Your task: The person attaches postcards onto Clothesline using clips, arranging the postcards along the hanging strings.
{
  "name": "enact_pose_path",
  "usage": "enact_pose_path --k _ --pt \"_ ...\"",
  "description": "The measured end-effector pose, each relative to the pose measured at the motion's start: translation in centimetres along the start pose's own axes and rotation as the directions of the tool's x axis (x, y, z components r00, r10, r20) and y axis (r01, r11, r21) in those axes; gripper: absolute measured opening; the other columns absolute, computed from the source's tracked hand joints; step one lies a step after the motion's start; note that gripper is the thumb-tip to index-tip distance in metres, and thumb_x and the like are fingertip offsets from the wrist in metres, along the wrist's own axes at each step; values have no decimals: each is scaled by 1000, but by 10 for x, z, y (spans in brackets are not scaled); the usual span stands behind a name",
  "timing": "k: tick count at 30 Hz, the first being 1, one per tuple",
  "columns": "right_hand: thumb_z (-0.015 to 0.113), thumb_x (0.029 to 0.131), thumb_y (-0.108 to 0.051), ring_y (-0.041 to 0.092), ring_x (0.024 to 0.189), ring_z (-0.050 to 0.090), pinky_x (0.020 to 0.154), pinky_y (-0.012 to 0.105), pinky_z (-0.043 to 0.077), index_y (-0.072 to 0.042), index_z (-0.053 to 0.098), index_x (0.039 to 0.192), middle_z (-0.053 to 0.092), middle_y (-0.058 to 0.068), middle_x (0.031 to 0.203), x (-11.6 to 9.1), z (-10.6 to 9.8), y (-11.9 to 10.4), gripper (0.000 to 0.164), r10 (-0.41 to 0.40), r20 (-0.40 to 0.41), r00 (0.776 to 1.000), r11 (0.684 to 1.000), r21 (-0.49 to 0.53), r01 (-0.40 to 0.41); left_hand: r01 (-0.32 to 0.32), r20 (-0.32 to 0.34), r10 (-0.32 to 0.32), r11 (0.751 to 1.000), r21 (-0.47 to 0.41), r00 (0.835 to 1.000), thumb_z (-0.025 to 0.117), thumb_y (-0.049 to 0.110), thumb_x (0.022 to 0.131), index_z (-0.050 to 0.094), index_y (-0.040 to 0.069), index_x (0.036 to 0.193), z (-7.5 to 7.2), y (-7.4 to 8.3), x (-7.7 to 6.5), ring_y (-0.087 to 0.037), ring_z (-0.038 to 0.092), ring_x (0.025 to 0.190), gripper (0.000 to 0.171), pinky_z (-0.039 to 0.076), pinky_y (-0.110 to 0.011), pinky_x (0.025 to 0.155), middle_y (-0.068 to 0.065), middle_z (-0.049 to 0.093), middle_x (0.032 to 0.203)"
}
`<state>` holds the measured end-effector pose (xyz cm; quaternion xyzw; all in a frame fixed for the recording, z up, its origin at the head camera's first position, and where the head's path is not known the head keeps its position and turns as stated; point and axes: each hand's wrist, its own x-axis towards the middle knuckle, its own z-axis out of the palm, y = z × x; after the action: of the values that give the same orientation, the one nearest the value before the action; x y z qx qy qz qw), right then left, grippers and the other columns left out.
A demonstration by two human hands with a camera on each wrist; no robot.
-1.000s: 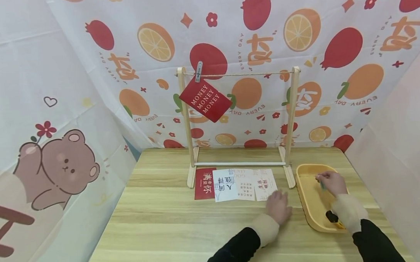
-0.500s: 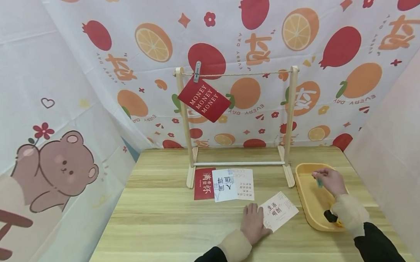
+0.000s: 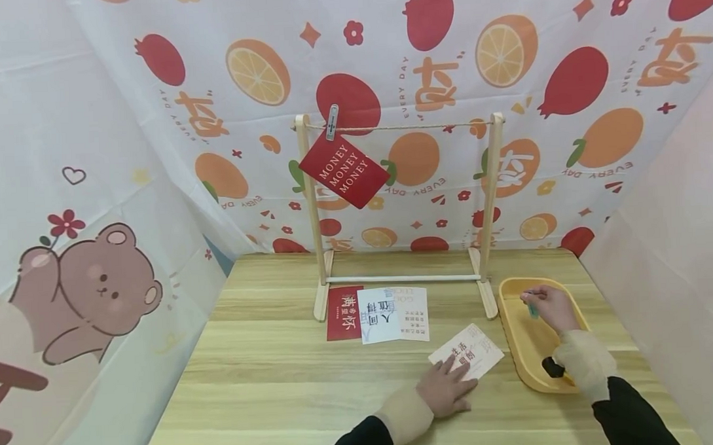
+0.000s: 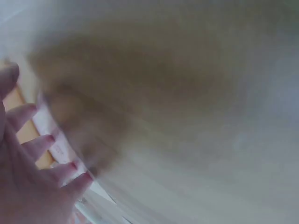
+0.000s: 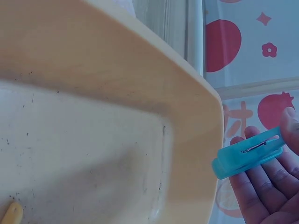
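Observation:
My left hand [image 3: 447, 389] lies with spread, fairly straight fingers over the near edge of a pale printed card [image 3: 481, 350] on the table. In the left wrist view, those fingertips reach to the edge of the card [image 4: 58, 147]. Over the yellow tray [image 3: 512, 338], my right hand [image 3: 554, 308] pinches a teal plastic clothespin [image 5: 250, 151] between thumb and fingers. A red card lettered MONEY [image 3: 344, 170] hangs by one corner from the rope, gripped by a grey clothespin [image 3: 332, 122].
A wooden rack [image 3: 489, 211] with a rope [image 3: 412, 127] stands at the back of the table. A red card [image 3: 342, 314] and white printed cards [image 3: 379, 316] lie in a row before it. The end of a yellow object [image 5: 13, 213] shows in the tray. Printed cloth [image 3: 253, 134] hangs behind.
The left hand has drawn the pale card from the row's right end toward the front right, turning it, and has shifted onto its near edge. The clothespin in the right hand has moved slightly left.

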<state>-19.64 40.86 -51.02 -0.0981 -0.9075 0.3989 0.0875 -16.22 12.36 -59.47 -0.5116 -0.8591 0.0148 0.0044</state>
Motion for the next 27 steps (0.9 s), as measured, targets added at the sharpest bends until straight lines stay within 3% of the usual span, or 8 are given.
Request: enact_pose_path --k 2,6,12,15,17,19,24,27 --pt "57 92 -19 27 83 61 68 32 47 10 60 102 65 19 92 -1 1 0 31 -2 -5 1000 1000 -5 2 13 56 -11 999 -31 998 44 56 90 52 23 125 1 1 9 -27 32 128 49 33 -36 100 1 38 140" --pt "56 93 -25 25 84 60 69 33 46 8 60 103 65 18 93 -3 1 3 35 11 -6 1000 1000 -7 -11 173 -22 -175 983 -69 984 56 55 84 57 14 111 0 2 30 -21 41 119 49 34 -31 99 -2 50 122" --pt "54 93 -29 28 89 59 72 36 46 9 58 106 65 19 95 -1 -2 6 40 29 25 999 1000 8 -30 521 -51 -524 852 -57 850 57 59 80 50 20 128 9 15 43 -21 45 112 62 40 -28 89 -5 49 122" --pt "54 93 -30 28 90 59 73 35 46 9 58 108 65 19 96 -1 -1 6 42 33 21 999 999 16 -33 500 18 -500 866 15 866 54 51 85 46 35 133 10 19 40 -24 34 126 51 34 -34 98 0 41 137" --pt "54 93 -31 28 90 59 73 34 46 9 58 108 65 19 97 -1 0 4 42 35 20 999 999 19 -36 471 7 -471 882 18 882 58 36 87 53 39 126 8 17 42 -24 31 129 40 33 -37 99 3 41 138" --pt "54 93 -31 28 90 60 74 35 46 9 58 108 64 19 97 -2 0 3 43 34 21 999 999 21 -35 484 -42 -483 875 1 874 62 23 84 60 36 118 4 12 45 -24 35 126 37 36 -36 97 2 45 134" --pt "54 93 -30 31 91 59 76 40 46 9 58 108 64 20 98 -2 0 1 42 38 25 999 999 10 -38 635 -82 -644 764 -110 761 65 39 82 55 12 120 0 5 54 -25 46 113 48 42 -33 89 -11 51 121" --pt "54 93 -30 29 90 59 75 38 46 9 58 108 64 20 97 -1 0 1 42 42 22 999 999 2 -42 677 -20 -679 734 -51 734 59 66 74 44 8 131 2 6 56 -24 45 110 83 41 -32 87 -12 50 119"
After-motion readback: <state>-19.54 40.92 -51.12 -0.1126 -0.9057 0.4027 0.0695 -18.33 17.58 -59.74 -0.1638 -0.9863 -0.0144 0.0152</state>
